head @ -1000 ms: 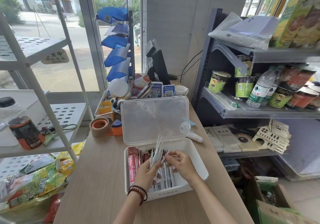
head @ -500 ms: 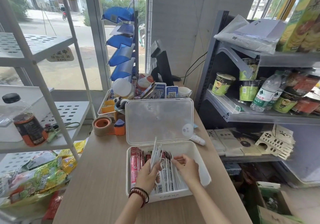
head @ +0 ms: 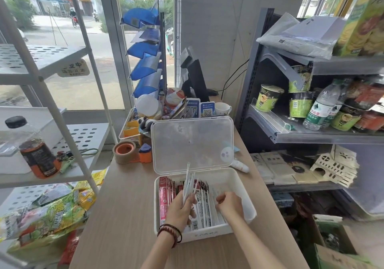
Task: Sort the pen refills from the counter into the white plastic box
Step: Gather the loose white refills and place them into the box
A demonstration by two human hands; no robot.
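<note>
Head view: refills (head: 189, 182) tight in left hand (head: 179, 211) above box (head: 248, 200); right hand (head: 229, 205) grasp unclear.

The box (head: 245, 187) sits on the worktop (head: 124, 216), its lid (head: 192, 144) raised behind it. My left hand (head: 179, 209) holds refills (head: 190, 182) upright over packets (head: 164, 198) in its left half; my right hand (head: 229, 205) is inside, beside it. A tape roll (head: 124, 152) lies left of the lid.

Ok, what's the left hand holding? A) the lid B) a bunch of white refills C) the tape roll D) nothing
B: the left hand grips a bunch of thin white refills that stick up above the box.
</note>
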